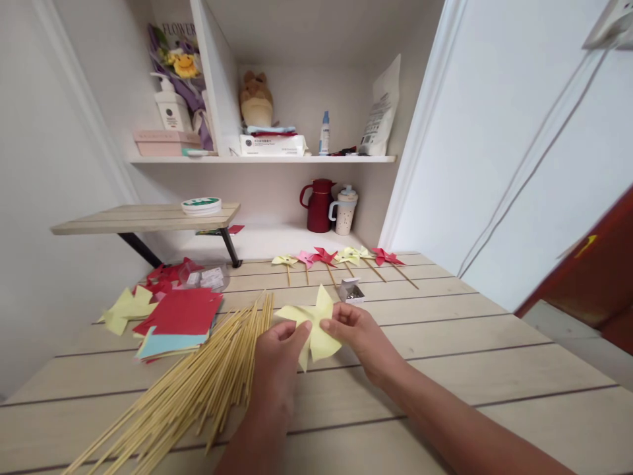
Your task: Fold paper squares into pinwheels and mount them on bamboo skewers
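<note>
A pale yellow paper pinwheel (322,340) is held between both hands above the slatted table. My left hand (281,346) pinches it near the centre from the left, thumb on top. From the right, my right hand (359,333) grips it with thumb and bent fingers. Just beyond the pinwheel stands a small open box (351,290) with tiny metal pieces inside. A large spread of thin wooden sticks (212,369) lies to the left of my left hand. Any fastener at the pinwheel's centre is too small to make out.
Several finished pinwheels on sticks (325,256) lie in a row at the back. On the left are stacked coloured paper squares (180,311), a loose yellow pinwheel (127,309) and a clear container (210,277). A raised wooden shelf (143,219) stands behind them. A red jug (320,206) is farther back.
</note>
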Tool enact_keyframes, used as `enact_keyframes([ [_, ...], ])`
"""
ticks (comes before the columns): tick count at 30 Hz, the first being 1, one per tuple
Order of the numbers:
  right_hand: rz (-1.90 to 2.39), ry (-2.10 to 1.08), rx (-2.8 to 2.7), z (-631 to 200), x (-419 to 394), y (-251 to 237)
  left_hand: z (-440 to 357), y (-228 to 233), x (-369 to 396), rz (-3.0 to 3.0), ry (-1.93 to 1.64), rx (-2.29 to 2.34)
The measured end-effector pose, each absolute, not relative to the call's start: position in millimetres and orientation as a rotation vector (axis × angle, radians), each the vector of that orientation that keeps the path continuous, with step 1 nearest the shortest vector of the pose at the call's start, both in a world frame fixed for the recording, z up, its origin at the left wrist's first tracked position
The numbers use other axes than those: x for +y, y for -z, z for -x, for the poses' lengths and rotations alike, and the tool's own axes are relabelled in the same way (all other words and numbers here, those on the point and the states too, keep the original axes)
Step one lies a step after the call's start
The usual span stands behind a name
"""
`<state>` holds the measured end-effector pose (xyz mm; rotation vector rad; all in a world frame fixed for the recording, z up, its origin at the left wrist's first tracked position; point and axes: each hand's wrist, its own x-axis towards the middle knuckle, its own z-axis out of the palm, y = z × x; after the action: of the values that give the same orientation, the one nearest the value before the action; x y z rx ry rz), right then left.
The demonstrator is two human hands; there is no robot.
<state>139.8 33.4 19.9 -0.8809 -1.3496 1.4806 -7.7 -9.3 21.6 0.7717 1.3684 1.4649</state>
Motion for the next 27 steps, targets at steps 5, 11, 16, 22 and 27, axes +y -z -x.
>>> enact_keyframes([
  [5,0.896,-0.805,-1.617,-150.8,30.4,-18.9,17.6,-13.4,-2.9,-0.661,-1.608,1.367],
  [11,0.796,-0.429,-1.818,-144.3,19.5,-17.6,13.9,-16.6,-4.7,-0.628,-1.69,1.295],
  [16,0.84,-0.471,-1.778,-136.6,16.7,-20.8,3.2,-25.2,-12.3,-0.676,-1.624,1.243],
  [22,0.933,-0.724,-1.66,-137.7,19.1,-26.4,-1.4,-21.7,-12.5,-0.674,-1.595,1.197],
  [27,0.956,-0.779,-1.627,-136.8,20.1,-27.5,-0.4,-16.2,-11.3,-0.673,-1.634,1.18],
])
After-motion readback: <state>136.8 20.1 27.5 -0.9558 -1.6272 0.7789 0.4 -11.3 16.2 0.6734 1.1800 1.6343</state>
